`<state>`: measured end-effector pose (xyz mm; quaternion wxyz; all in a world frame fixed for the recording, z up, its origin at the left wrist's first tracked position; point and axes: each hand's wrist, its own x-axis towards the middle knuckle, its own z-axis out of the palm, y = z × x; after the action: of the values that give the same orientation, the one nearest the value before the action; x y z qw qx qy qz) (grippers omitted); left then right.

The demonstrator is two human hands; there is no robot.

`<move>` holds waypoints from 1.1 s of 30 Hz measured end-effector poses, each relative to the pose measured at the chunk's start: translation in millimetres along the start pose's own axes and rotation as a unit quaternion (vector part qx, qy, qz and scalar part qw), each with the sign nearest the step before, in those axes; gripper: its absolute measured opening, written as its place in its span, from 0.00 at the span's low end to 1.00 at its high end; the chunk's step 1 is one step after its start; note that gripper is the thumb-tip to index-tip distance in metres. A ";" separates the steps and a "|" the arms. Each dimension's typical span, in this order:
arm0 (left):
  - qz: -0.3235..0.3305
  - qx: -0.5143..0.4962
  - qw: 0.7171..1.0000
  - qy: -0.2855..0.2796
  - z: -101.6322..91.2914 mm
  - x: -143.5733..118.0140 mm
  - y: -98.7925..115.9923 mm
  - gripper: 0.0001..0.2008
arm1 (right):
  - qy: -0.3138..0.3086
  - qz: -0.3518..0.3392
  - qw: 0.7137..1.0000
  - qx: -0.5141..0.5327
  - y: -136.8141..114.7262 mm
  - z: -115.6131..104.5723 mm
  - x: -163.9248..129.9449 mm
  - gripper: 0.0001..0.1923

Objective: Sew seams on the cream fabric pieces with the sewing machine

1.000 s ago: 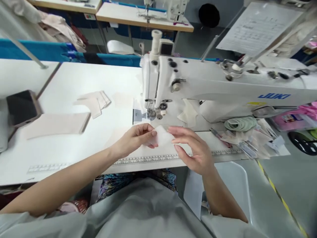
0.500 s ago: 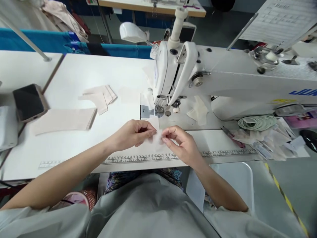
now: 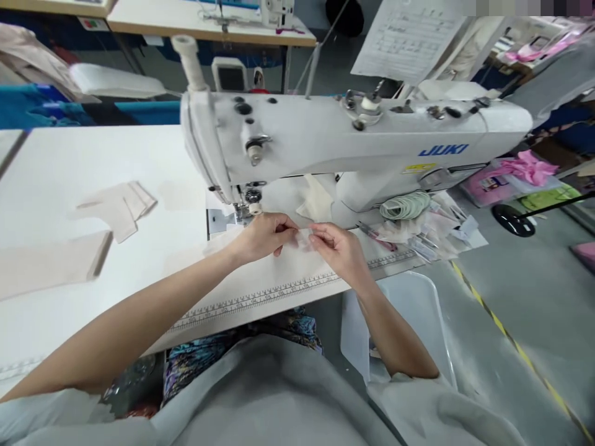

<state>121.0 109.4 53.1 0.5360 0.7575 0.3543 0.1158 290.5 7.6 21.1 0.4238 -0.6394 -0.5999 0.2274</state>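
Note:
My left hand (image 3: 263, 237) and my right hand (image 3: 338, 248) pinch a small pale fabric piece (image 3: 304, 237) between their fingertips, just above the white sewing table (image 3: 69, 186). The piece sits in front of the white JUKI sewing machine (image 3: 325, 133), a little right of its needle and presser foot (image 3: 242, 210). Most of the fabric piece is hidden by my fingers.
Folded pale fabric pieces (image 3: 118, 204) and a flat stack (image 3: 46, 263) lie on the table at left. A coil of green elastic (image 3: 406, 204) and loose scraps lie right of the machine. A white bin (image 3: 409, 310) stands below the table's right edge. A ruler strip (image 3: 279, 291) runs along the front edge.
The view has swung to the right. My hands drew closer together and moved up toward the presser foot, with the fabric piece now bunched smaller between the fingertips.

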 end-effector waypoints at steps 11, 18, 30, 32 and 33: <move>0.033 0.137 0.986 0.094 29.1 66.1 17.0 0.05 | 0.213 -0.091 0.965 -0.126 25.6 -44.3 1.5 0.05; 0.116 0.207 0.957 0.166 36.2 67.9 18.6 0.10 | 0.111 -0.066 0.992 0.000 -5.7 -67.0 -31.1 0.03; 0.015 -0.089 0.996 -0.018 3.9 -74.4 0.2 0.11 | -0.160 0.055 0.964 0.206 -46.6 4.4 -29.3 0.07; -0.008 -0.070 0.997 0.020 -7.9 -87.0 -10.8 0.09 | -0.168 0.042 0.964 0.200 -52.9 24.8 -30.1 0.09; -0.016 -0.051 0.998 0.036 -15.5 -91.5 -15.9 0.08 | -0.175 0.029 0.965 0.193 -56.4 34.3 -30.2 0.09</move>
<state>39.7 63.0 63.7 0.5624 0.7189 0.3790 0.1527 225.4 -16.7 42.0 0.4205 -0.5130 -0.5905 0.4597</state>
